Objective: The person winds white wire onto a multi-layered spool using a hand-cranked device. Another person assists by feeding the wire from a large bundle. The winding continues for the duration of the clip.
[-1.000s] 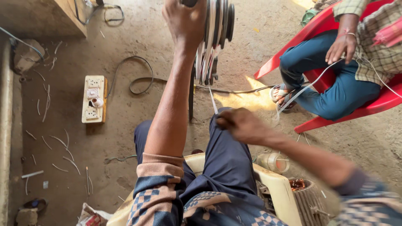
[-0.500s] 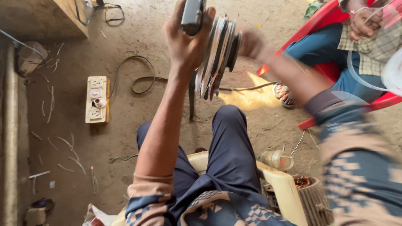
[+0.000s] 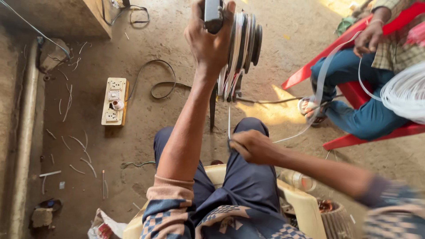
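Note:
My left hand (image 3: 208, 42) is raised and closed around the dark handle (image 3: 213, 15) of a coil winder. Its stepped round former (image 3: 242, 44) carries turns of pale wire. My right hand (image 3: 250, 146) is lower, over my lap, pinching the pale wire (image 3: 229, 119) that runs straight up to the former. I sit on a cream plastic chair (image 3: 305, 206) in dark blue trousers.
Another person sits on a red plastic chair (image 3: 354, 90) at right, holding a loop of white wire (image 3: 405, 93). A power strip (image 3: 115, 102) and black cable (image 3: 161, 84) lie on the dirt floor. Wire scraps scatter left. A motor stator (image 3: 334, 217) stands by my chair.
My right hand was up at the former half a second ago and has come back down to my lap, holding the wire. My left hand stays on the winder handle.

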